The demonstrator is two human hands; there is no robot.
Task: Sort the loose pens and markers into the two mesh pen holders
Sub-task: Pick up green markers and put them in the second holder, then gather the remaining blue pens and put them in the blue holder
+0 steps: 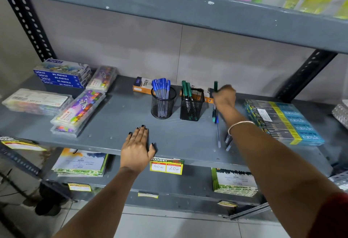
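Observation:
Two black mesh pen holders stand mid-shelf. The round holder on the left is full of several blue-capped pens. To its right, the square holder contains a few green markers. My right hand is just right of the square holder, shut on a green marker that points up. Loose pens lie on the shelf below that hand, partly hidden by my forearm. My left hand rests flat and open on the shelf's front edge.
Oil pastel boxes and clear crayon cases fill the shelf's left side. An orange carton lies behind the holders. A blue-yellow pack sits at the right. Price tags hang on the front edge; a shelf overhangs above.

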